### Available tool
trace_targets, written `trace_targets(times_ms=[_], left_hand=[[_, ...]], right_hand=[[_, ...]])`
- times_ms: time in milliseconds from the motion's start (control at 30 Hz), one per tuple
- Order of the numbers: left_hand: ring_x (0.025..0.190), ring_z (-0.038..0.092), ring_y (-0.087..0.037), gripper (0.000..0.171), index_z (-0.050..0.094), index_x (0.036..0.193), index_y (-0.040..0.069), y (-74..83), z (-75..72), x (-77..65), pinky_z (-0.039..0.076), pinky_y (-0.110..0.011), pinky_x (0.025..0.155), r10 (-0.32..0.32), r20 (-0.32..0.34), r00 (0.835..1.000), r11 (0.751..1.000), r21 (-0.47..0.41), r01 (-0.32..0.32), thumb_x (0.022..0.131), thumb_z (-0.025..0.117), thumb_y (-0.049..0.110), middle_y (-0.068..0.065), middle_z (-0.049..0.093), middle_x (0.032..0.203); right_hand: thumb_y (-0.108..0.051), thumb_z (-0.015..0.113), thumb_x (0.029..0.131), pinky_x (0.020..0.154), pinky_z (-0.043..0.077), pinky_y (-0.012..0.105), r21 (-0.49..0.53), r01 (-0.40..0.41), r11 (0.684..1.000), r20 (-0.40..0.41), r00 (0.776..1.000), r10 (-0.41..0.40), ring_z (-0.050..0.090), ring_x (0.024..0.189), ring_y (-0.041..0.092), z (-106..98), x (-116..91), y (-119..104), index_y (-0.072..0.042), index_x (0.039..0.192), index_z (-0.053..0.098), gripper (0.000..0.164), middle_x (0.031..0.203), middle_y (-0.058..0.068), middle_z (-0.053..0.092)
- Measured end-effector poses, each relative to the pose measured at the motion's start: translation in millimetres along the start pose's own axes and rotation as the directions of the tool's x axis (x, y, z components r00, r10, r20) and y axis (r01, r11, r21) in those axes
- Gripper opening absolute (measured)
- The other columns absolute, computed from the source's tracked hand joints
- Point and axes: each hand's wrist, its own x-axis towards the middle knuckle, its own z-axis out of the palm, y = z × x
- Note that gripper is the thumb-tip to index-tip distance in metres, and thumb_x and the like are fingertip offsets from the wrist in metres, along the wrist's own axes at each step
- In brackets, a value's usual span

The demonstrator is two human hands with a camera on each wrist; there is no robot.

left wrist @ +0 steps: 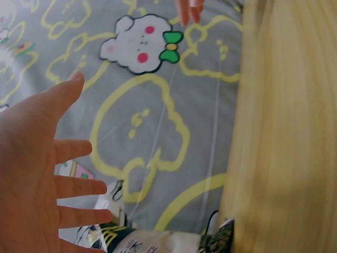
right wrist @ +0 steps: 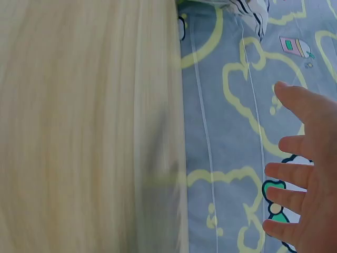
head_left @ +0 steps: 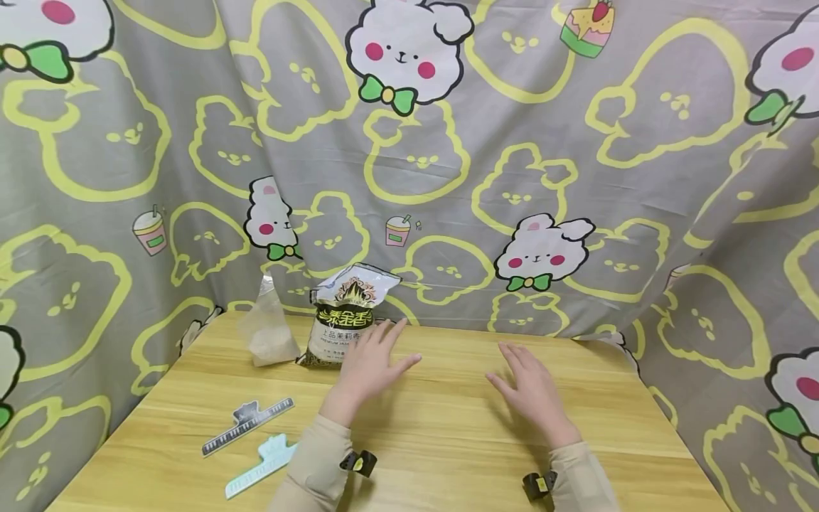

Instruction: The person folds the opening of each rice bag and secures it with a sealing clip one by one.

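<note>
My left hand [head_left: 370,364] is held with fingers spread in front of the rice bag [head_left: 335,334], overlapping its right side in the head view. That bag is white, black and gold, printed with "PREMIUM JASMINE" lettering, and stands upright at the back of the table. In the left wrist view the bag [left wrist: 142,241] shows below the spread fingers [left wrist: 79,187]. Over the right half of the table my right hand [head_left: 530,387] is spread too, palm turned inward, with nothing in it. Its straight fingers [right wrist: 289,174] also show in the right wrist view.
Left of the rice bag stands a translucent pouch [head_left: 271,341] with pale contents at its bottom. Two ruler-like bag clips, one black [head_left: 246,425] and one mint green [head_left: 261,466], lie at the table's front left. A patterned grey curtain [head_left: 441,171] hangs behind the wooden table [head_left: 461,427].
</note>
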Motion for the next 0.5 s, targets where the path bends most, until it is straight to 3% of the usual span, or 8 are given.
trace_targets(times_ms=[267, 500], left_hand=[[0.137, 0.043, -0.039, 0.076, 0.032, 0.152, 0.03, -19.8, -15.3, 1.3, 0.036, -0.065, 0.106, -0.027, -0.092, 0.995, 0.999, -0.04, 0.024, 0.09, 0.044, 0.072, -0.011, 0.043, 0.152], [0.132, 0.048, -0.04, 0.074, 0.04, 0.149, 0.023, -35.8, -25.2, 1.8, 0.039, -0.064, 0.103, -0.047, -0.185, 0.982, 0.997, -0.065, 0.036, 0.091, 0.048, 0.067, -0.012, 0.048, 0.148]], right_hand=[[-0.044, 0.065, 0.091, 0.111, 0.034, 0.058, 0.0, 0.05, 0.999, -0.038, 0.998, -0.05, 0.045, 0.133, 0.042, 2.8, 1.2, -11.5, -0.006, 0.144, 0.046, 0.068, 0.143, 0.019, 0.051], [-0.043, 0.067, 0.089, 0.11, 0.035, 0.057, 0.006, 0.085, 0.996, -0.073, 0.994, -0.084, 0.047, 0.131, 0.04, 6.4, 2.0, -20.0, -0.006, 0.142, 0.049, 0.067, 0.141, 0.018, 0.053]])
